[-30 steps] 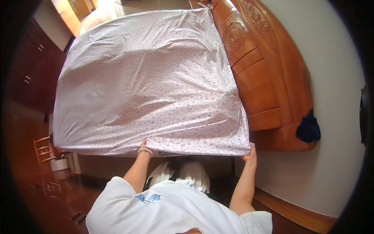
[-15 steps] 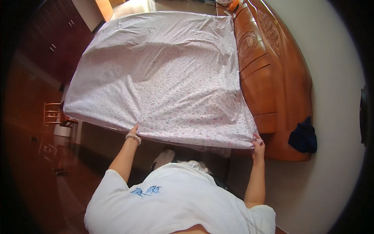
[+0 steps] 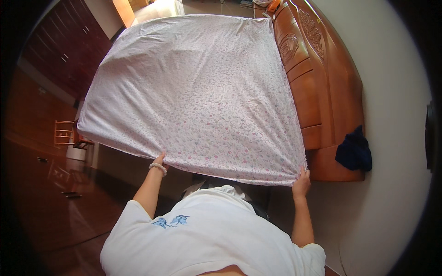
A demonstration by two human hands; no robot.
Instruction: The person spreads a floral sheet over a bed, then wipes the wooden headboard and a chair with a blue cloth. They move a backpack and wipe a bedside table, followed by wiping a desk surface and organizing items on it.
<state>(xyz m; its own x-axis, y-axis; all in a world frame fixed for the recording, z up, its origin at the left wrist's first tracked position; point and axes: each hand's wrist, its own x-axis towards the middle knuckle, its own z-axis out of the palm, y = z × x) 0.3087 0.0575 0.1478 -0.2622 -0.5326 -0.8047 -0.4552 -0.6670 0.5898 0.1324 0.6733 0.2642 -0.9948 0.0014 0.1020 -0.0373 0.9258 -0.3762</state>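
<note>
Both my arms reach forward, spread apart. My left hand (image 3: pixel 159 161), beaded bracelet (image 3: pixel 158 169) at its wrist, pinches the near edge of the floral sheet (image 3: pixel 198 101); my right hand (image 3: pixel 301 183) grips its corner. The sheet stretches ahead of both hands, its edge running between them. Beyond my right hand rises the carved headboard (image 3: pixel 306 101).

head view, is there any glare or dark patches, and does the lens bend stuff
In the head view, daylight blows out the bright patch beyond the floral sheet, which shows soft fold shadows; there too, the wardrobe sits dim, the headboard looks bowed, likely partly fisheye distortion, and black rims the picture.
</note>
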